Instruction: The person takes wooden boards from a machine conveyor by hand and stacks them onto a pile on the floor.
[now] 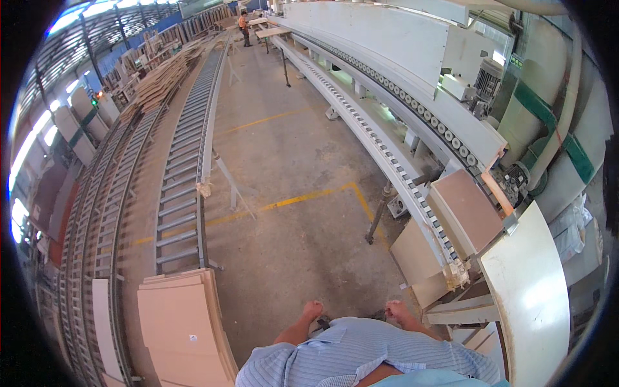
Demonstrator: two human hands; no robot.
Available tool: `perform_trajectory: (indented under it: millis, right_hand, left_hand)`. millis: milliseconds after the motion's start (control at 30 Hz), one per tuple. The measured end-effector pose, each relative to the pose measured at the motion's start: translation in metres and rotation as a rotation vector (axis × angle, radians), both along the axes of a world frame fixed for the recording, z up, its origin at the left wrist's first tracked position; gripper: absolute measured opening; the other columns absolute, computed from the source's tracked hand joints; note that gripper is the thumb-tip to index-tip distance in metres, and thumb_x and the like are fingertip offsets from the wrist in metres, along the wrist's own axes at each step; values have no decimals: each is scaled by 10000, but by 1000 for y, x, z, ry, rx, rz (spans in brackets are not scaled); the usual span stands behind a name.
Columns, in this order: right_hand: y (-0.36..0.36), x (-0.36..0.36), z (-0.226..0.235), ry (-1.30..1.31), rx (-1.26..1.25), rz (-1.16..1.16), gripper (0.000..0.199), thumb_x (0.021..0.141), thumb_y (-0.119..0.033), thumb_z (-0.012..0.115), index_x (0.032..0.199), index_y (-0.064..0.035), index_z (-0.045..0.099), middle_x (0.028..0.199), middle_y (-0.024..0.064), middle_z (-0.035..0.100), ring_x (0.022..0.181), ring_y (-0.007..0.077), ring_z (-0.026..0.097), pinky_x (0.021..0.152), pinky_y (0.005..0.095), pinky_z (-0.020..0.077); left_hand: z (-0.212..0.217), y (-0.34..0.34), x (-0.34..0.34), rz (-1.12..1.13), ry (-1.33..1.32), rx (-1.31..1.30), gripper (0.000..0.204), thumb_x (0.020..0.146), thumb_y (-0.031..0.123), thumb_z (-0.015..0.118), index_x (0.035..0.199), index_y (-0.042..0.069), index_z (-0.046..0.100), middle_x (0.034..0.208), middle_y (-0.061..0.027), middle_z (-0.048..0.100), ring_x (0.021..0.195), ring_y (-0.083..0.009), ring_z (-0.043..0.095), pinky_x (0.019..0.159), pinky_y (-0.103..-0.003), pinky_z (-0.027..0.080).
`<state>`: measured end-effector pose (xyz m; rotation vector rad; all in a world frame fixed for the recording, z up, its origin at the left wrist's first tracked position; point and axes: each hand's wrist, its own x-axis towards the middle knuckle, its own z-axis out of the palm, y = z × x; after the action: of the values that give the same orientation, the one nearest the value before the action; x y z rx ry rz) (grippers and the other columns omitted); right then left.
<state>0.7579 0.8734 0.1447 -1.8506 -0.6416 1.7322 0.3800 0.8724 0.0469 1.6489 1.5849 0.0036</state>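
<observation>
In front of my body, low in the picture, my left hand [313, 309] and my right hand [394, 309] hang apart over the concrete floor. The fingers of each are curled closed, and I see nothing in them. To the left of my left hand lies a stack of pinkish-tan panels [180, 309] at the near end of a roller conveyor [176, 193]. Nearest to my right hand are a pale board [412, 255] leaning by the machine and the taped end [456, 273] of its long rail.
A long edge machine [380, 39] with a roller track runs along the right. A brown-topped stack of panels [469, 206] and a white curved table [532, 290] stand nearby. Yellow lines [303, 198] mark the floor. Far ahead stands a person [244, 29]; boards [161, 80] lie at left.
</observation>
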Motion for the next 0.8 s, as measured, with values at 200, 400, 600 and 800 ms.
perform_trajectory:
  millis: [200, 400, 600, 800]
  right_hand:
    - [-1, -5, 2, -76, 11, 90, 62, 781, -122, 572, 756, -73, 600, 649, 62, 577, 516, 176, 563, 465, 318, 479]
    - [-5, 0, -16, 43, -14, 75, 74, 800, -127, 565, 826, -66, 598, 689, 73, 579, 533, 187, 564, 497, 339, 502]
    - [-11, -1, -26, 35, -57, -5, 111, 818, -150, 571, 870, -54, 591, 718, 76, 594, 565, 193, 577, 517, 346, 507]
    - [-15, 4, -24, 66, 2, 77, 73, 790, -95, 557, 808, -46, 608, 651, 59, 582, 532, 173, 566, 506, 327, 506]
  left_hand:
    - [-24, -17, -1, 527, -168, -20, 282, 742, 267, 495, 772, 48, 670, 781, -200, 652, 769, -358, 645, 693, -427, 508]
    - [-9, -19, -6, 140, -23, 93, 252, 710, 244, 513, 764, 52, 667, 719, -176, 644, 690, -322, 641, 640, -407, 501]
    - [-35, -28, -10, 200, -97, 124, 241, 717, 231, 517, 749, 39, 660, 713, -178, 640, 688, -317, 642, 627, -404, 490]
    - [-25, -26, -8, 181, -144, 95, 257, 726, 243, 509, 771, 37, 656, 739, -200, 636, 716, -337, 639, 663, -424, 486]
